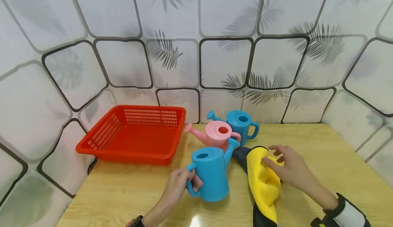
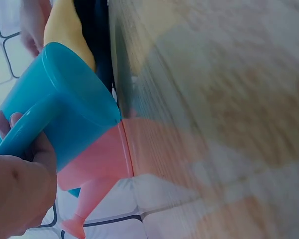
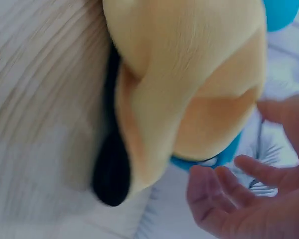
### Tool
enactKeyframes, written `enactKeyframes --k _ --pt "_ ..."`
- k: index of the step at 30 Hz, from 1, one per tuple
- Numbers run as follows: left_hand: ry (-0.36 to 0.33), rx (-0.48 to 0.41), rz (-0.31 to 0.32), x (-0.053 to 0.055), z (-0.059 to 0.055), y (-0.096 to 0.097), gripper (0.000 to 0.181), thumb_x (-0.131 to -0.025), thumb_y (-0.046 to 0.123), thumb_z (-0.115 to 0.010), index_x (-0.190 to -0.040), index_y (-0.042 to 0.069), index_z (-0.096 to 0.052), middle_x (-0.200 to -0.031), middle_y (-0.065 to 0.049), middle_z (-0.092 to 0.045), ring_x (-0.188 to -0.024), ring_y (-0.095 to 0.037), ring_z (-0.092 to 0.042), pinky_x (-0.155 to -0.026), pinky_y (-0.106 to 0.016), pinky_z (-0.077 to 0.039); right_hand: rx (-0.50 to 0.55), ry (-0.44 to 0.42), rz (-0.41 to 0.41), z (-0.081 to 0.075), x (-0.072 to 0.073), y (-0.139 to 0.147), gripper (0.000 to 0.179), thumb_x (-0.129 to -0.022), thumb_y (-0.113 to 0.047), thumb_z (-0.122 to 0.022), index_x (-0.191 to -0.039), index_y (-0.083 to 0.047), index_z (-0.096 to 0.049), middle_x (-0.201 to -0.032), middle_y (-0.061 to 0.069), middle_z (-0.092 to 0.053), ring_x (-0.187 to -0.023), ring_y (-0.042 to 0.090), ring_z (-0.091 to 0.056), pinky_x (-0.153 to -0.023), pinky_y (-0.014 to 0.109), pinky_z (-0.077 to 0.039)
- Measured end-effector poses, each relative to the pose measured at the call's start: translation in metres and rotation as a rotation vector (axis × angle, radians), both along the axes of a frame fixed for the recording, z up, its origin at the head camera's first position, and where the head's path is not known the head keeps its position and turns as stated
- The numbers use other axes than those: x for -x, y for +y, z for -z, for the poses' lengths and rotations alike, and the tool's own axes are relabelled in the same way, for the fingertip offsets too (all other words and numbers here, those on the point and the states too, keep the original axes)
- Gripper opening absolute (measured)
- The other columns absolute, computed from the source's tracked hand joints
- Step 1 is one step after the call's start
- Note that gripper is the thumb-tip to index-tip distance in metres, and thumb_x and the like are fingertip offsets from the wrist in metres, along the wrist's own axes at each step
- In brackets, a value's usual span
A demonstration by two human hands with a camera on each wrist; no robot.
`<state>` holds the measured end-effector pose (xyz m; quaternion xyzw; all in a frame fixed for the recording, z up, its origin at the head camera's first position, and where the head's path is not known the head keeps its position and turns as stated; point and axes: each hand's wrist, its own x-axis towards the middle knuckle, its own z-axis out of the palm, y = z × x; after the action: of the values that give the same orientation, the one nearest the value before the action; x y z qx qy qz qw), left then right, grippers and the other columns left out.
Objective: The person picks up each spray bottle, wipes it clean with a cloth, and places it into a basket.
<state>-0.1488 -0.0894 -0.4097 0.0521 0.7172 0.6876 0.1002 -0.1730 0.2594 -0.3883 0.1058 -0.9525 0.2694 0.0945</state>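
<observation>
My left hand (image 1: 182, 182) grips the handle of a blue watering can (image 1: 212, 176), fingers curled through it; its spout points right and up. The left wrist view also has this blue can (image 2: 74, 104), tilted; whether its base touches the table is unclear. By the yellow and black fabric item (image 1: 262, 182), crumpled on the table, my right hand (image 1: 288, 167) has its fingers apart and loosely bent. In the right wrist view, the thumb is close to the yellow cloth (image 3: 164, 89), and I cannot tell whether it touches.
Behind the held can stand a pink watering can (image 1: 215, 135) and a second blue watering can (image 1: 241, 126). A red plastic basket (image 1: 122, 157) with slotted sides sits at the back left of the wooden table (image 1: 122, 189). Patterned covering (image 1: 175, 63) surrounds the table's back and sides.
</observation>
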Motion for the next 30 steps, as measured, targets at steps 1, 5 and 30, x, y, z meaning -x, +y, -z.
enactKeyframes --k 1,5,30 --pt "-0.008 0.007 0.005 -0.001 0.001 0.0 0.038 -0.096 0.018 -0.046 -0.083 -0.01 -0.07 -0.068 -0.001 -0.064 -0.067 -0.015 -0.06 -0.075 -0.032 -0.053 -0.009 -0.029 0.02 0.004 0.002 0.0 0.053 -0.092 -0.037 -0.074 -0.13 -0.001 -0.062 -0.107 0.02 -0.065 -0.084 0.023 -0.064 -0.067 0.036 -0.054" --pt "-0.013 0.008 0.028 -0.002 0.004 0.0 0.038 -0.096 0.018 -0.046 -0.081 -0.007 -0.07 -0.068 0.001 -0.064 -0.066 -0.014 -0.061 -0.074 -0.032 -0.054 -0.051 -0.112 0.023 0.016 0.001 -0.008 0.072 -0.092 -0.054 -0.069 -0.145 -0.008 -0.054 -0.124 0.025 -0.055 -0.099 0.033 -0.059 -0.076 0.047 -0.054" --pt "-0.029 -0.045 0.111 0.002 0.006 0.013 0.036 -0.098 0.018 -0.044 -0.088 -0.007 -0.067 -0.078 0.0 -0.066 -0.076 -0.014 -0.065 -0.077 -0.028 -0.057 0.15 0.644 -0.33 0.013 -0.029 -0.09 0.04 -0.101 -0.049 -0.053 -0.108 -0.015 -0.072 -0.116 0.008 -0.064 -0.109 0.022 -0.058 -0.104 0.005 -0.04"
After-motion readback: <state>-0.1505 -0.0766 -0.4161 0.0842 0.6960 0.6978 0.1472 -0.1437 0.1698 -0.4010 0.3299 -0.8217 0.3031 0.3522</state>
